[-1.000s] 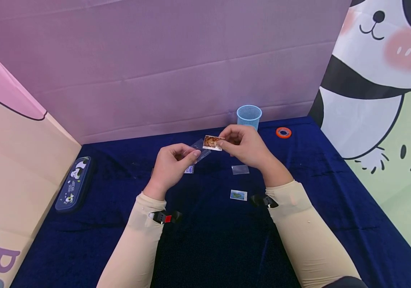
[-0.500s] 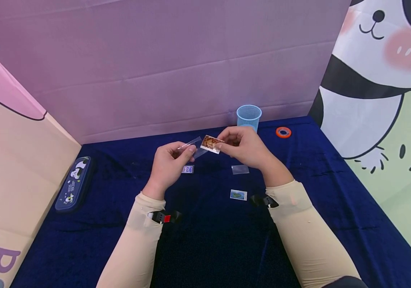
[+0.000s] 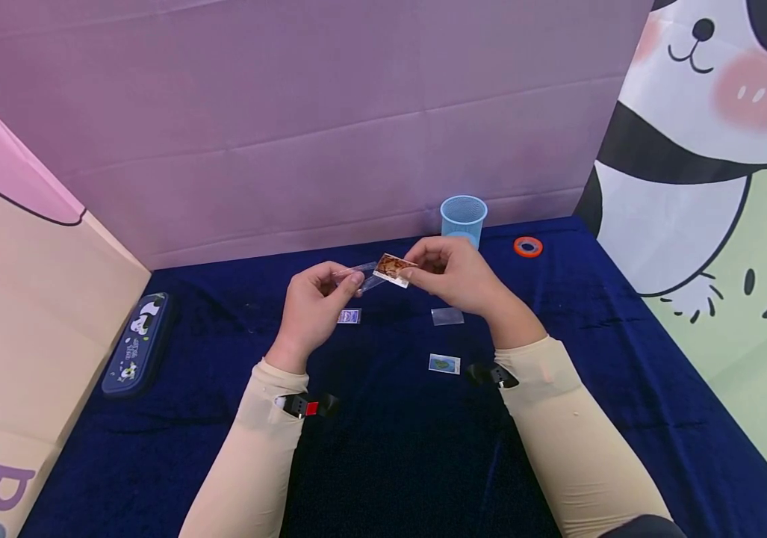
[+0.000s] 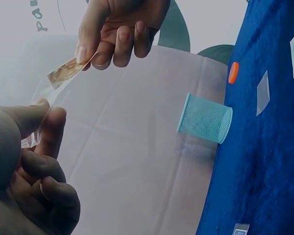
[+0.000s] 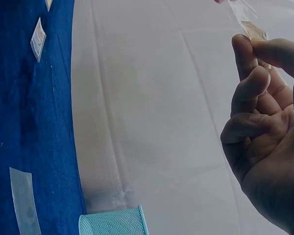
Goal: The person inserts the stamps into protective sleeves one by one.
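Observation:
My left hand point(image 3: 312, 306) pinches a small clear plastic sleeve point(image 3: 371, 283) between thumb and forefinger. Opposite it, my right hand point(image 3: 457, 275) holds a brown picture stamp point(image 3: 391, 270) with a white border by its right end. The stamp's left end meets the sleeve; in the left wrist view the sleeve point(image 4: 44, 93) and the stamp point(image 4: 63, 73) overlap, and I cannot tell how far the stamp is inside. Below the hands lie a purple stamp point(image 3: 349, 316), another clear sleeve point(image 3: 447, 317) and a blue-green stamp point(image 3: 444, 364).
A light blue mesh pen cup point(image 3: 464, 217) stands at the back behind my right hand. To its right lies an orange roll of tape point(image 3: 528, 247). A dark blue panda pencil case point(image 3: 137, 344) is on the left of the blue cloth point(image 3: 396, 463). Fabric walls enclose three sides.
The stamp has tilted and come slightly left and down toward the sleeve. My left hand has turned the sleeve and shifted a little left, uncovering more of the purple stamp.

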{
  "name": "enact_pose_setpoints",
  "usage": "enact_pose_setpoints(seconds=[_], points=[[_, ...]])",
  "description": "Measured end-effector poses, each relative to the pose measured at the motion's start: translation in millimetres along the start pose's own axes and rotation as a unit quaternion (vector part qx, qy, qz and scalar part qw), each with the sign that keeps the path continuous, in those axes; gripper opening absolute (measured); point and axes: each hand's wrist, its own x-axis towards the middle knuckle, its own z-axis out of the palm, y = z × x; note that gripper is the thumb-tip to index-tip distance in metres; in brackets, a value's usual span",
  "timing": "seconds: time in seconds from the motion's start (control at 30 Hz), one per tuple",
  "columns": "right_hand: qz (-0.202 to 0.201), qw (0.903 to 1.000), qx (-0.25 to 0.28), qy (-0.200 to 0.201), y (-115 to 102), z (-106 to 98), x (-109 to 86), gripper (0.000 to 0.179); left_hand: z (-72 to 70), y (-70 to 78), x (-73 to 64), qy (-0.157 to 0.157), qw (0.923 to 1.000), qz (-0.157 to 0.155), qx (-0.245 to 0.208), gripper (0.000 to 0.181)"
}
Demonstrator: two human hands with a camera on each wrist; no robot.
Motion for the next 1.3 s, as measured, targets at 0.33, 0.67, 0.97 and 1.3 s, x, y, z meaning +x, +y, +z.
enact_pose_setpoints(seconds=[0.33,0.67,0.97,1.3], points=[[-0.012,0.9999,-0.005,-0.004,0.1,-2.9,-1.2,0.008,-0.2,-0.9,0.5,-0.002,0.9998,-0.008,0.016,0.015],[-0.015,0.9998,0.005,-0.009,-1.0,-5.5,-2.8,0.008,0.4,-0.3,1.0,-0.01,0.9996,-0.02,0.016,0.017],[-0.024,0.9996,0.006,-0.009,0.7,-3.7,-1.4,0.009,1.1,0.6,-0.3,-0.014,0.9997,-0.018,0.012,0.016],[0.001,0.9999,-0.009,0.011,2.6,-2.7,-1.4,0.013,2.1,0.5,-1.8,-0.024,0.9995,-0.019,0.004,0.015]])
